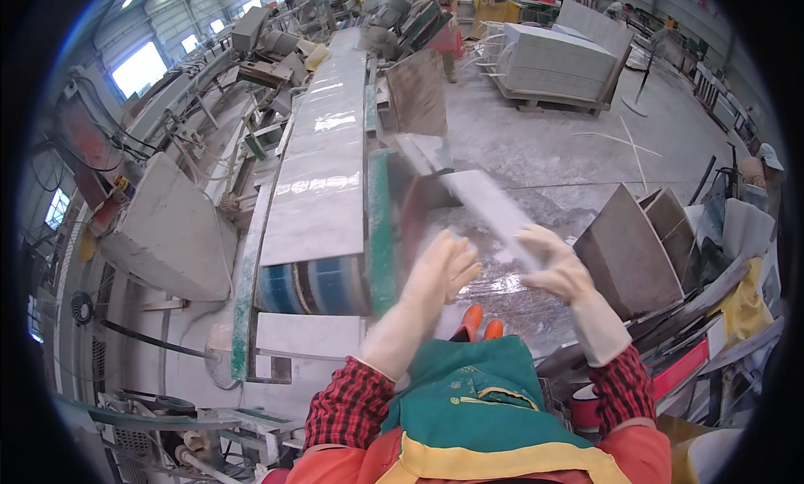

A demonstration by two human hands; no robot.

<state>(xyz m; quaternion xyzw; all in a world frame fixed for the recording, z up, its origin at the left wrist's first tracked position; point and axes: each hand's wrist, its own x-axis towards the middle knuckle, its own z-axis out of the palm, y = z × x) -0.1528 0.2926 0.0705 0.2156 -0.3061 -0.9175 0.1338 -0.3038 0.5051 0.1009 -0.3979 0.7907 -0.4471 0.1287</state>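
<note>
A long, pale stone strip [490,201], smeared by motion, slants down to my right hand [554,265]. The gloved fingers and thumb of that hand close around its near end. Left of it, my left hand [442,266], in the same cream glove, hovers beside the green conveyor frame with its fingers loosely apart and nothing in them. Wet, glossy white slabs [314,182] lie in a row along the conveyor, above its blue roller [311,288]. Past the strip's far end, more pale pieces [423,153] lie beside the conveyor; blur hides their outline.
The conveyor's green side rail [383,233] runs close to my left hand. Brown and grey slabs [630,254] lean at the right, near a cluttered pile with yellow cloth [747,300]. A large stack of white slabs [553,65] stands on a pallet farther back. My orange boots [473,321] are on the wet floor.
</note>
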